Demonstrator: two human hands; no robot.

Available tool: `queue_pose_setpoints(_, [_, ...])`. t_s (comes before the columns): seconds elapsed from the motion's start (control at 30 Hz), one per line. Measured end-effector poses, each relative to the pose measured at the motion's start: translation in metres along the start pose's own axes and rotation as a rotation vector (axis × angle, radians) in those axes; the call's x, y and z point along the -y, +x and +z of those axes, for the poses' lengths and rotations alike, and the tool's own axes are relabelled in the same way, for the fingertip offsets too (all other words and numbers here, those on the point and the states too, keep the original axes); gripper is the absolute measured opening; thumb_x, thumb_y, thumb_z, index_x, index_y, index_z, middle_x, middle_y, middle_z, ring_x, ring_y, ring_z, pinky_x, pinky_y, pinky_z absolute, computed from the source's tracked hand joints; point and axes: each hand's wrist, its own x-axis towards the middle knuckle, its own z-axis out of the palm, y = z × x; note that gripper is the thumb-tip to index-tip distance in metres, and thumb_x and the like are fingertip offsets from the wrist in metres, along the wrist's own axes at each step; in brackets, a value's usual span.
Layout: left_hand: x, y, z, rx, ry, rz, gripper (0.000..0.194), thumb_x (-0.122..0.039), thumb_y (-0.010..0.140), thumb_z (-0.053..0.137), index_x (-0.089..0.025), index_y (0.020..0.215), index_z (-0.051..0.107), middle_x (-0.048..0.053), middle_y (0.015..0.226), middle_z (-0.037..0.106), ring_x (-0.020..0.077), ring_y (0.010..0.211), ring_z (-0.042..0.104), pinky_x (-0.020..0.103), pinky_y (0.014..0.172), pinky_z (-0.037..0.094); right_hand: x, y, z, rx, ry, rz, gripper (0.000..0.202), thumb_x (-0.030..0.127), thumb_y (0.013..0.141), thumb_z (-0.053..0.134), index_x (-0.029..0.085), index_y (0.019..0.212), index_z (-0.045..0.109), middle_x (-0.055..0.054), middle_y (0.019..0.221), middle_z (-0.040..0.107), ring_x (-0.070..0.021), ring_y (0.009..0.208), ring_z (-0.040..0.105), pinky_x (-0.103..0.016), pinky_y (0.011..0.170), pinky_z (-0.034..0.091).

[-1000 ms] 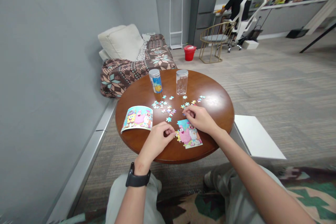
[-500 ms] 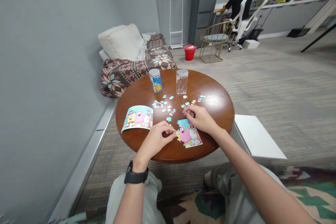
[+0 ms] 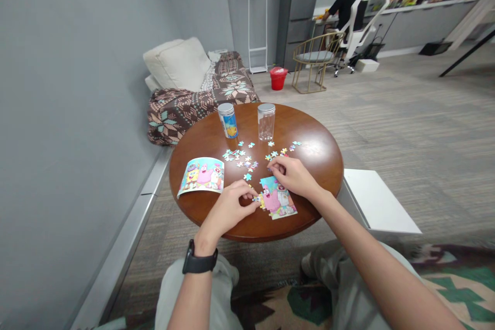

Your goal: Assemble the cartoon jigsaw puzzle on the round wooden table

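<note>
A partly joined puzzle (image 3: 279, 200) with a pink figure lies near the front edge of the round brown table (image 3: 309, 129). At its left edge, my left hand (image 3: 234, 203) pinches a small puzzle piece (image 3: 256, 198) between thumb and fingertips. My right hand (image 3: 292, 175) rests over the puzzle's upper right part, fingers curled together; whatever they may hold is too small to make out. Loose pieces (image 3: 247, 164) are scattered beyond both hands. To the left stands a curved picture card (image 3: 203, 174) showing cartoon figures.
Two lidded jars stand at the back of the table, one with a blue label (image 3: 229, 124), one clear (image 3: 266, 122). Beyond are a patterned sofa (image 3: 232, 85), a red bin (image 3: 278, 78), a gold-framed chair (image 3: 315, 56) and a seated person (image 3: 346, 7). A white box (image 3: 381, 201) is at the right.
The view has shifted slightly. Both hands stay at almost the same spots by the puzzle, with little visible finger movement.
</note>
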Motion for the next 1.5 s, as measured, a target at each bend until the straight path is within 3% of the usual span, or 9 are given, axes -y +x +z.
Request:
queue_pose_setpoints(0.2, [-0.005, 0.003, 0.000, -0.070, -0.049, -0.092, 0.007, -0.024, 0.081, 0.063, -0.018, 0.078, 0.067, -0.001, 0.074, 0.062, 0.0132, 0.068, 0.056, 0.025, 0.065, 0.045, -0.025, 0.004, -0.011, -0.308, -0.226, 0.129, 0.014, 0.017, 0.083, 0.051, 0.018, 0.083, 0.065, -0.008, 0.087, 0.061, -0.0219, 0.083, 0.059, -0.034, 0.078, 0.046])
queue_pose_setpoints(0.27, [-0.006, 0.005, 0.000, -0.106, -0.055, -0.136, 0.011, -0.024, 0.082, 0.059, -0.018, 0.076, 0.066, -0.001, 0.069, 0.062, 0.0129, 0.064, 0.054, 0.025, 0.063, 0.044, -0.035, 0.006, -0.016, -0.357, -0.312, 0.183, 0.016, 0.019, 0.083, 0.052, 0.016, 0.089, 0.067, -0.010, 0.091, 0.060, -0.0246, 0.087, 0.059, -0.037, 0.083, 0.047])
queue_pose_setpoints(0.5, [-0.004, 0.012, 0.004, -0.206, -0.055, -0.252, 0.016, -0.027, 0.080, 0.057, -0.018, 0.069, 0.063, -0.001, 0.062, 0.060, 0.0126, 0.058, 0.053, 0.026, 0.060, 0.041, -0.045, 0.015, -0.019, -0.202, -0.474, 0.151, 0.029, 0.030, 0.090, 0.053, 0.016, 0.107, 0.071, -0.012, 0.093, 0.057, -0.0279, 0.092, 0.058, -0.040, 0.086, 0.048])
queue_pose_setpoints(0.63, [-0.003, 0.014, 0.007, -0.224, -0.075, -0.243, 0.016, -0.028, 0.080, 0.056, -0.017, 0.068, 0.061, -0.002, 0.061, 0.058, 0.0121, 0.058, 0.052, 0.025, 0.060, 0.041, -0.047, 0.018, -0.019, -0.130, -0.493, 0.153, 0.029, 0.031, 0.092, 0.051, 0.018, 0.106, 0.072, -0.011, 0.089, 0.058, -0.0277, 0.092, 0.058, -0.040, 0.086, 0.047])
queue_pose_setpoints(1.03, [-0.008, 0.013, 0.008, -0.232, -0.102, -0.233, 0.015, -0.025, 0.079, 0.055, -0.017, 0.067, 0.060, -0.003, 0.059, 0.054, 0.0106, 0.055, 0.048, 0.023, 0.055, 0.038, -0.057, 0.020, -0.019, -0.174, -0.375, 0.165, 0.009, 0.024, 0.083, 0.060, 0.019, 0.078, 0.065, -0.007, 0.081, 0.060, -0.0238, 0.085, 0.059, -0.036, 0.084, 0.047])
queue_pose_setpoints(1.23, [-0.008, 0.013, 0.008, -0.232, -0.105, -0.243, 0.015, -0.024, 0.079, 0.055, -0.017, 0.067, 0.060, -0.003, 0.060, 0.056, 0.0106, 0.056, 0.049, 0.023, 0.056, 0.039, -0.049, 0.022, -0.020, -0.167, -0.464, 0.184, 0.018, 0.032, 0.087, 0.057, 0.017, 0.092, 0.067, -0.010, 0.091, 0.062, -0.0252, 0.089, 0.059, -0.037, 0.084, 0.046])
queue_pose_setpoints(1.33, [-0.008, 0.013, 0.008, -0.234, -0.108, -0.246, 0.015, -0.024, 0.078, 0.055, -0.017, 0.066, 0.060, -0.003, 0.059, 0.056, 0.0110, 0.056, 0.049, 0.023, 0.056, 0.039, -0.044, 0.021, -0.020, -0.169, -0.528, 0.240, 0.021, 0.035, 0.087, 0.056, 0.018, 0.087, 0.068, -0.010, 0.091, 0.062, -0.0255, 0.088, 0.059, -0.036, 0.080, 0.046])
queue_pose_setpoints(1.5, [-0.009, 0.014, 0.008, -0.229, -0.108, -0.247, 0.014, -0.025, 0.078, 0.056, -0.017, 0.066, 0.060, -0.003, 0.060, 0.056, 0.0114, 0.057, 0.050, 0.023, 0.057, 0.040, -0.046, 0.022, -0.022, -0.141, -0.483, 0.274, 0.015, 0.026, 0.085, 0.057, 0.018, 0.078, 0.067, -0.009, 0.086, 0.064, -0.0228, 0.082, 0.060, -0.034, 0.078, 0.047])
